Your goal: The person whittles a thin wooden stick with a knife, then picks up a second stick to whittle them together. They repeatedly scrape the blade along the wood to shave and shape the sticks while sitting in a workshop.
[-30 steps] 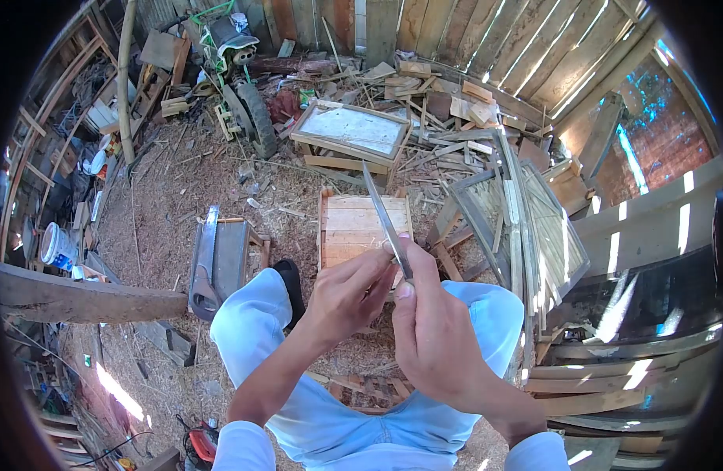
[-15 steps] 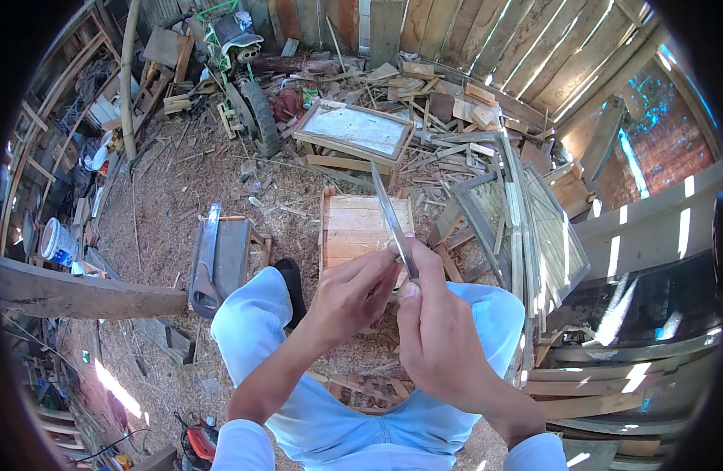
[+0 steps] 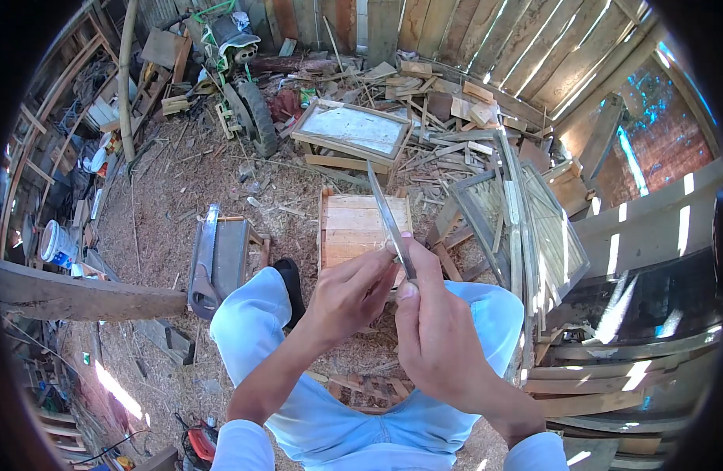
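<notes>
A long, thin pointed blade [image 3: 386, 213] slants up and away from my hands, its tip toward the framed white panel [image 3: 353, 128]. My right hand [image 3: 440, 326] is closed round the blade's near end, thumb on top. Close beside it, my left hand [image 3: 351, 294] has its fingers pinched together near the base of the blade; what lies between those fingers is too small to make out. Beyond both hands, a low piece of light wooden planks [image 3: 361, 228] sits on the ground between my knees.
A handsaw [image 3: 205, 267] rests on a small dark bench [image 3: 229, 255] at left. A thick beam [image 3: 86, 292] juts in from the left edge. Wooden frames [image 3: 487, 212] lean at right, scrap wood [image 3: 455, 102] lies behind, and a wheel [image 3: 255, 118] stands at back left.
The blade has shifted only slightly, its tip moving a little right and then a little back left. Both hands keep the same closed grip.
</notes>
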{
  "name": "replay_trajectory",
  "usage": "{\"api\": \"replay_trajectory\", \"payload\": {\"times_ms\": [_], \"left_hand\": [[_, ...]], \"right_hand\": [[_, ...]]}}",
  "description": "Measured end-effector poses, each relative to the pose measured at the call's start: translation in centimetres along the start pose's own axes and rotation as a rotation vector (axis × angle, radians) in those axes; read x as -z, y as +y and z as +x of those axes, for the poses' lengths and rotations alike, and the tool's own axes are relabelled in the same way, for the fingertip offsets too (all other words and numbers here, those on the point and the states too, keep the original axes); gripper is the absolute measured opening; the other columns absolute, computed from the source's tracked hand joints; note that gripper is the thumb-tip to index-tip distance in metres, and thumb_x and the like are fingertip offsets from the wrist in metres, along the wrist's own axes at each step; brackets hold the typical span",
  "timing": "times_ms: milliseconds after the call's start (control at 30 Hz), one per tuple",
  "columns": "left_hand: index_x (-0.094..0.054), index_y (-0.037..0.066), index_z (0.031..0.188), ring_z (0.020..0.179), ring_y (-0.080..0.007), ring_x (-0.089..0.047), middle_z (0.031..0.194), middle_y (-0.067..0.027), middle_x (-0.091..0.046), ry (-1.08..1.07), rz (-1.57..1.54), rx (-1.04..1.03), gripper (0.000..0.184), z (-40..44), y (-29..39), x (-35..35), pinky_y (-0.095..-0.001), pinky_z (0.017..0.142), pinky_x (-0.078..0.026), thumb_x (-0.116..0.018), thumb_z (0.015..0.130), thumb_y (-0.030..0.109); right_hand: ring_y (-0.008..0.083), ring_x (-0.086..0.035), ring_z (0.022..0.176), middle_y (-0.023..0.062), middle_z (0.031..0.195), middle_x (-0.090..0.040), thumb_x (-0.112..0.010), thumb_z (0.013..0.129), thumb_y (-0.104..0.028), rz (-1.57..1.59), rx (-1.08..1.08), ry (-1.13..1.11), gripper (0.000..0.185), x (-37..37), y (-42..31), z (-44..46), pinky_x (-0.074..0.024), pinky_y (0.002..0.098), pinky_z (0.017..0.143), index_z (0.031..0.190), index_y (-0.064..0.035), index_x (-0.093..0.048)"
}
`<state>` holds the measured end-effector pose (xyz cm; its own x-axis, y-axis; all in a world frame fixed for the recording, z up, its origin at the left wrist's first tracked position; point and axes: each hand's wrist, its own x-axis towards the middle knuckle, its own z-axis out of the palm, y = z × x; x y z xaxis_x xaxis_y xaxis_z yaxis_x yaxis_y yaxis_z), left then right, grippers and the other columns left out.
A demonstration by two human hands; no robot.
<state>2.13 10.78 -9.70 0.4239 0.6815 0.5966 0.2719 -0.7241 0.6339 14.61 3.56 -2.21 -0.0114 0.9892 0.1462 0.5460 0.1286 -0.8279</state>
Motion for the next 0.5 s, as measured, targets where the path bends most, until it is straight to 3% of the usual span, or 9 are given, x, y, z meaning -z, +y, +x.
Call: {"api": "replay_trajectory", "payload": {"times_ms": [333,433,500], "left_hand": [[-0.061,-0.001,0.112,0.077,-0.0227,-0.069,0.104,-0.0106,-0.068,0.022,-0.002,-0.015,0.039,-0.03,-0.2,-0.2,-0.0273,0.062,-0.054,-0.063,0.074,-0.011],[-0.061,-0.001,0.111,0.077,-0.0228,-0.069,0.103,-0.0113,-0.068,0.03,0.018,-0.02,0.038,0.11,0.11,-0.28,-0.0278,0.061,-0.054,-0.064,0.074,-0.009],[-0.059,0.0,0.106,0.069,-0.0281,-0.066,0.086,-0.014,-0.066,0.1,0.006,-0.051,0.03,0.35,0.41,-0.56,-0.0341,0.058,-0.053,-0.067,0.077,-0.001]], "right_hand": [[0.0362,-0.059,0.064,0.0247,0.081,-0.056,-0.036,0.093,-0.004,0.009,-0.054,-0.039,0.043,0.25,-0.45,0.09,-0.0434,0.042,0.059,0.135,0.0027,-0.028],[0.0412,-0.06,0.072,0.0287,0.092,-0.056,-0.035,0.093,-0.003,-0.007,-0.053,-0.037,0.044,0.14,-0.39,0.07,-0.0452,0.0444,0.064,0.135,0.003,-0.027],[0.0453,-0.06,0.082,0.032,0.104,-0.054,-0.035,0.092,-0.002,-0.006,0.019,0.015,0.045,-0.03,-0.02,0.0,-0.0463,0.0465,0.069,0.135,0.0034,-0.026]]}}
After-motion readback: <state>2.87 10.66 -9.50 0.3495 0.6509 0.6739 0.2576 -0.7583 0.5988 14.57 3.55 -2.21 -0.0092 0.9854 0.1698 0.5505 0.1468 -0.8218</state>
